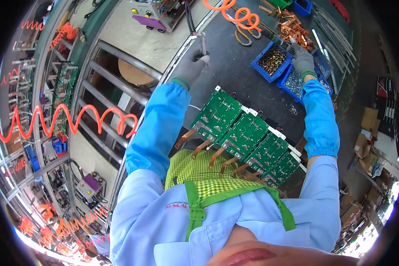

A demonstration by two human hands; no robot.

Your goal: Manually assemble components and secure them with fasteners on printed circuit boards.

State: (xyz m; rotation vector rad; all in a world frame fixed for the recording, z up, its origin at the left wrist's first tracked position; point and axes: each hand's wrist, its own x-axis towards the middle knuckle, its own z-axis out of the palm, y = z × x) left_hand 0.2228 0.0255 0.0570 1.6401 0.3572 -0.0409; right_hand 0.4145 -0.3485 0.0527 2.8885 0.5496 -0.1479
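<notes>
My left hand (191, 66), in a grey glove, is closed near the bench's left edge. A thin metal rod-like piece (203, 44) below a black cable meets its fingertips. My right hand (302, 61), also gloved, reaches over blue bins at the right, its fingers closed around the end of a dark, slim powered screwdriver (272, 37) beside an orange coiled hose (241, 17). Between my arms, green circuit boards (217, 116) stand in a row close to my apron, with copper strips (216, 156) sticking out toward me and white pieces along the far edge.
One blue bin (258, 66) holds brass-coloured fasteners; another bin (283, 84) holds silvery ones. Copper parts (292, 29) are heaped behind them, beside long metal strips (334, 35). Pliers-like tools (244, 37) lie on the dark bench. A roller conveyor (115, 84) runs along the left.
</notes>
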